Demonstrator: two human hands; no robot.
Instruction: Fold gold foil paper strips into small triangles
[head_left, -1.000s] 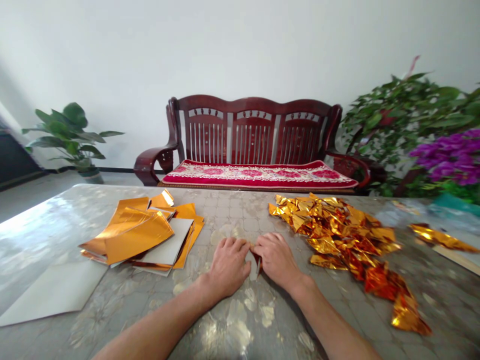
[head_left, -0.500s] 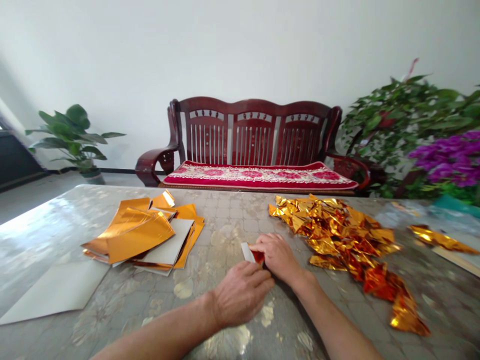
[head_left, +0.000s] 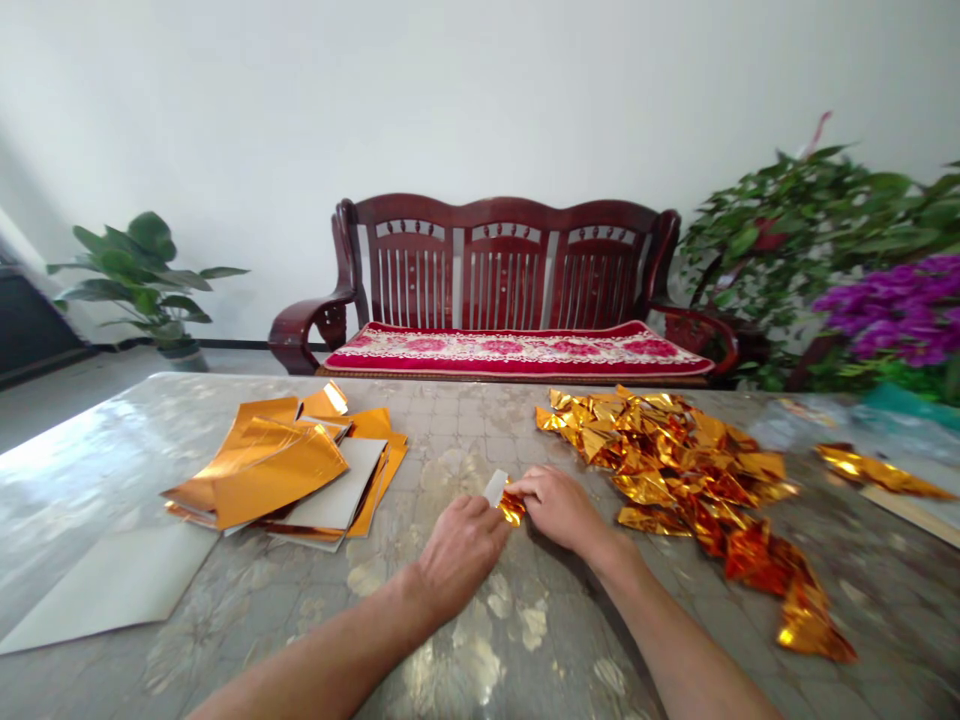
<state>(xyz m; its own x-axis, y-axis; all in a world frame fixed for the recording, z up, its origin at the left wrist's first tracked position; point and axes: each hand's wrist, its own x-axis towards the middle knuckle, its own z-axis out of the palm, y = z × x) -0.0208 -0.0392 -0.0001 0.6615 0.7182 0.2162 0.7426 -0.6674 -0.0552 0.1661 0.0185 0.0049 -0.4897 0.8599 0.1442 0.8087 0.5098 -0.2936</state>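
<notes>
Your left hand [head_left: 459, 555] has moved up beside your right hand [head_left: 559, 508]. Together they pinch a small gold foil fold [head_left: 513, 509] between them, its white paper tab [head_left: 495, 487] pointing toward 11 o'clock; the right hand lies nearer.

Left hand [head_left: 459, 555] and right hand [head_left: 559, 508] close together, backs upward

I'm pinching a small folded piece of gold foil paper [head_left: 512, 508] between my left hand [head_left: 459, 555] and right hand [head_left: 556, 508]. Its white backing [head_left: 494, 488] pokes out toward 11 o'clock above the crinkled gold end. A loose pile of folded gold pieces [head_left: 660, 460] lies at 2 o'clock from it, and a messy stack of flat gold sheets [head_left: 277, 472] at 9 o'clock.
</notes>
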